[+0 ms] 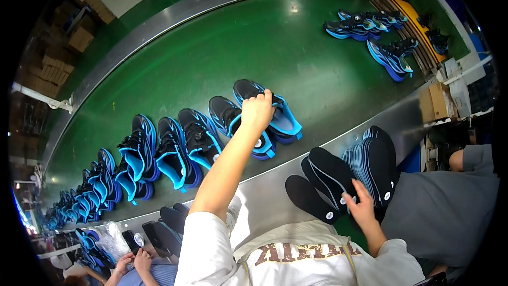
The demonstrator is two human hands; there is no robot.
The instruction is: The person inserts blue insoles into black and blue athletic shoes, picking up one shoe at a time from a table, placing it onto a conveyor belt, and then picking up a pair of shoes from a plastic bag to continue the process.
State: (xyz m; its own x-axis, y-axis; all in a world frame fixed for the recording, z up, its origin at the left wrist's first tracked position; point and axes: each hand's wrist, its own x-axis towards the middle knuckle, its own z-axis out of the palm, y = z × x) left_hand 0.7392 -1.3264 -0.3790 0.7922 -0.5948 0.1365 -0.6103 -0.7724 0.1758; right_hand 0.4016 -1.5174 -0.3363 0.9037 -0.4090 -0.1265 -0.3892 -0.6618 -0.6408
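Observation:
My left hand [257, 110] reaches over the conveyor, its fingers closed on the collar and tongue of a black and blue sports shoe [286, 122]. A pale insole shows inside that shoe. Close by on the left stands another black and blue shoe [225, 114]. My right hand [362, 209] is at the heel end of a black insole [330, 164], thumb and forefinger at its edges. This insole overlaps others with light blue edges. One more black insole [307, 196] lies to their left, a white round label on its heel.
A thick stack of insoles [370, 164] rests on the metal ledge [259, 190]. A line of shoes [140, 148] runs left along the green conveyor [211, 47]; several more shoes [389, 55] stand far right. A co-worker's hands [135, 262] are at lower left; a grey-clothed person [439, 206] is at right.

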